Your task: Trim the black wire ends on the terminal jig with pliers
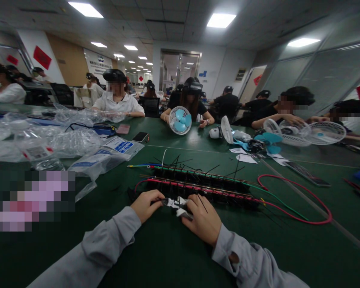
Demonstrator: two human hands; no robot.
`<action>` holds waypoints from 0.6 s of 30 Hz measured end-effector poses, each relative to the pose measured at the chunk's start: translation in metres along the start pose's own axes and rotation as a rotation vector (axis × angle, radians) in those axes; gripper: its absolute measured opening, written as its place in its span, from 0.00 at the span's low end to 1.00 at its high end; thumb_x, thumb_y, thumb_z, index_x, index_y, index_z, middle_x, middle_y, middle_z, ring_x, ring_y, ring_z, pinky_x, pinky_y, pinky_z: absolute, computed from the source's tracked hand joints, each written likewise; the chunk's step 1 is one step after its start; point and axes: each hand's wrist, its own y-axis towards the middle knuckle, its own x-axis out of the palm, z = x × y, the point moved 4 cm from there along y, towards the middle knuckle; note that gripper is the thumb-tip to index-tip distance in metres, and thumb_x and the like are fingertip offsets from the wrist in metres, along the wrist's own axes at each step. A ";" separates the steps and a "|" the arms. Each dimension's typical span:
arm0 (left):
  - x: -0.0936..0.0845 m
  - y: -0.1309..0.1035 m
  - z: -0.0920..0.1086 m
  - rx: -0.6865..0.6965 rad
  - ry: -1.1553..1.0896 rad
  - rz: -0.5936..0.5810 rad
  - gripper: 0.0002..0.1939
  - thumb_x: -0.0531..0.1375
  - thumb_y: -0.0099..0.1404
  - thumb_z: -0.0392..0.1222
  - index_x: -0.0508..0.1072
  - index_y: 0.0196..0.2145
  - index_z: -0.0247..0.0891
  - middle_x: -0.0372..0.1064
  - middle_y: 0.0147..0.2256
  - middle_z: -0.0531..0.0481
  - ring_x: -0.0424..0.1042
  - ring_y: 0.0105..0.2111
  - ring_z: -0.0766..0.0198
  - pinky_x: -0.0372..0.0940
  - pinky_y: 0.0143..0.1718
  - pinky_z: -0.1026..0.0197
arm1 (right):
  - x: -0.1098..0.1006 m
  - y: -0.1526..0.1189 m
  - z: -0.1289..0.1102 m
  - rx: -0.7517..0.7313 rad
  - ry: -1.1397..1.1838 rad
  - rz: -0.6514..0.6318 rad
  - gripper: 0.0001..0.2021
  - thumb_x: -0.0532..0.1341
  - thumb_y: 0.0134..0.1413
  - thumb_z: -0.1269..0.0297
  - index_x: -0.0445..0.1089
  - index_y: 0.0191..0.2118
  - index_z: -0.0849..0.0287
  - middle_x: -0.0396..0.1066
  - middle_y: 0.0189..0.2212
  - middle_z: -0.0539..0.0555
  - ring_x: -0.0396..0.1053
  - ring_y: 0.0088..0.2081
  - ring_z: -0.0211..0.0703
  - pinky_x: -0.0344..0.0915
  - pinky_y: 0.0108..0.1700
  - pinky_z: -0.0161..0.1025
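Note:
In front of the black wire bundles, my left hand pinches the left end of a crumpled white and dark strip. The right part of that strip is held by my right hand, its fingers curled round it. Thin black ties stick up from the bundles, and one lies over my right hand. Red, green and blue wires run along the bundles. A red cable loops out to the right, beside a green wire.
Clear plastic bags cover the left side, near a phone. Across the table a person holds a blue-bladed fan. Fan parts and papers lie at the right, where other people's hands work on fan guards.

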 end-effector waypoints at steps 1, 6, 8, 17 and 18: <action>0.000 0.000 0.000 0.002 -0.002 0.001 0.04 0.56 0.61 0.33 0.71 0.32 0.34 0.69 0.31 0.49 0.69 0.32 0.64 0.65 0.35 0.63 | 0.000 0.000 0.000 0.004 0.000 0.001 0.10 0.60 0.45 0.63 0.64 0.34 0.59 0.64 0.38 0.57 0.61 0.38 0.45 0.58 0.41 0.43; 0.001 0.000 -0.001 -0.006 0.001 0.000 0.05 0.55 0.61 0.33 0.71 0.33 0.34 0.69 0.31 0.49 0.69 0.32 0.65 0.65 0.35 0.63 | 0.002 0.000 0.000 0.020 -0.012 0.011 0.10 0.61 0.43 0.63 0.64 0.33 0.59 0.65 0.37 0.56 0.61 0.38 0.44 0.59 0.41 0.42; 0.001 0.000 -0.001 -0.010 0.007 -0.002 0.05 0.55 0.61 0.33 0.71 0.33 0.34 0.69 0.31 0.49 0.69 0.32 0.65 0.65 0.35 0.63 | 0.003 -0.001 0.000 0.029 -0.013 0.014 0.09 0.61 0.43 0.63 0.65 0.33 0.59 0.66 0.36 0.55 0.62 0.37 0.44 0.59 0.41 0.41; 0.001 0.000 0.000 -0.008 0.045 -0.005 0.05 0.55 0.60 0.32 0.71 0.32 0.34 0.68 0.31 0.50 0.68 0.31 0.65 0.64 0.35 0.63 | 0.003 0.000 0.000 0.051 0.007 0.011 0.07 0.61 0.42 0.63 0.65 0.29 0.58 0.67 0.34 0.54 0.63 0.35 0.42 0.60 0.39 0.39; 0.001 0.000 0.000 -0.010 0.047 -0.007 0.05 0.55 0.60 0.32 0.71 0.32 0.34 0.68 0.31 0.50 0.68 0.31 0.65 0.64 0.35 0.63 | 0.003 0.000 0.000 0.048 0.006 0.011 0.07 0.61 0.43 0.62 0.65 0.29 0.58 0.67 0.34 0.54 0.63 0.35 0.42 0.60 0.39 0.39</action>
